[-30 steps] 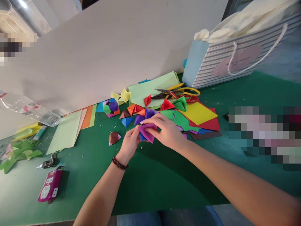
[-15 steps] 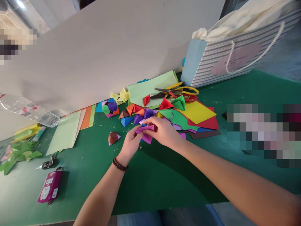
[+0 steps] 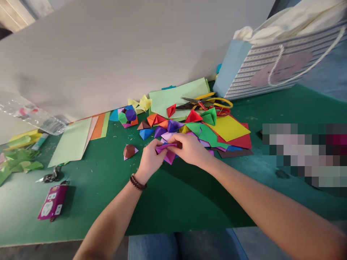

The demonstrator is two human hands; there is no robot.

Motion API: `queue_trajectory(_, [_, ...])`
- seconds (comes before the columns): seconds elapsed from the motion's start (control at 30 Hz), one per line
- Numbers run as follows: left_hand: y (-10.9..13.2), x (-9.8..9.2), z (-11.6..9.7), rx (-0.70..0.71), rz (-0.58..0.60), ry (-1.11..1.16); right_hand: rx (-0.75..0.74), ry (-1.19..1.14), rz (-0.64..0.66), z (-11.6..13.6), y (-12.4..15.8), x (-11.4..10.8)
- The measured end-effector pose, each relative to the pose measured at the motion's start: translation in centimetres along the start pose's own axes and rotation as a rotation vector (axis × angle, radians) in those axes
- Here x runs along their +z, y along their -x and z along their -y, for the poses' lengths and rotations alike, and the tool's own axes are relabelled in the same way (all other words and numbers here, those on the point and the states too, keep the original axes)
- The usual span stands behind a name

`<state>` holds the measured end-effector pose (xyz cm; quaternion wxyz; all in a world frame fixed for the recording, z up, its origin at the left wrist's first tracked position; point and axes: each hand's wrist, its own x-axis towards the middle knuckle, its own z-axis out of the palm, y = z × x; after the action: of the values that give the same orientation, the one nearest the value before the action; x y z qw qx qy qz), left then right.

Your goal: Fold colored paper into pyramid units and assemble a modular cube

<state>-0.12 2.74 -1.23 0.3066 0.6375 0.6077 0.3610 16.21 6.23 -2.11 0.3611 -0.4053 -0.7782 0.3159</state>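
Note:
Between both hands is a folded piece of purple paper (image 3: 170, 157), raised a little over the green table. My left hand (image 3: 150, 157), with a dark bead bracelet on its wrist, pinches the paper's left side. Thumb and fingers of my right hand (image 3: 187, 147) close on its right side. Some of the paper is hidden by the fingers. Left of my hands lies a brown folded piece (image 3: 130, 151) with pale lilac corners. Just beyond them are a blue folded piece (image 3: 146, 134), a purple one (image 3: 175, 125) and several others in red, orange and green.
Scissors (image 3: 199, 104) rest on pale green sheets (image 3: 168, 104) at the back. Yellow paper (image 3: 230, 129) lies to the right, below a striped gift bag (image 3: 271, 68). On the left are a plastic bottle (image 3: 35, 112), green scraps (image 3: 20, 162) and a magenta packet (image 3: 52, 202).
The head view has shifted slightly, so the scene sits a little differently. Both hands keep their hold on the purple paper, with only slight finger movement.

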Motion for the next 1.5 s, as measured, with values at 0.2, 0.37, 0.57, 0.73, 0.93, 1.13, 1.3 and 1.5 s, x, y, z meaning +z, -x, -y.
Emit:
queue_trajectory(0.2, [0.2, 0.1, -0.4, -0.006, -0.001, -0.030, 0.002, -0.051, -0.026, 0.0, 0.4, -0.1])
queue_trajectory(0.37, [0.1, 0.3, -0.2, -0.055, 0.063, 0.022, 0.042, -0.034, -0.030, -0.3, 0.5, -0.4])
queue_trajectory(0.57, [0.0, 0.6, 0.2, -0.076, 0.094, 0.076, 0.015, 0.045, -0.029, -0.5, 0.6, -0.5])
queue_trajectory(0.73, [0.1, 0.7, 0.0, -0.108, 0.108, 0.150, 0.016, 0.083, -0.051, -0.6, 0.7, -0.5])
queue_trajectory(0.93, [-0.2, 1.4, 0.3, -0.288, 0.100, 0.427, -0.136, 0.209, -0.071, -0.1, 1.0, -0.3])
queue_trajectory(1.13, [-0.2, 1.9, 0.5, -0.306, 0.017, 0.548, -0.243, 0.293, -0.144, 0.3, 1.4, 0.1])
queue_trajectory(1.3, [0.0, 1.4, 0.1, -0.198, 0.005, 0.429, -0.242, 0.274, -0.118, 0.1, 1.4, 0.3])
queue_trajectory(1.5, [0.1, 0.8, -0.3, -0.106, 0.039, 0.278, -0.027, 0.068, -0.079, -0.2, 1.1, 0.4])
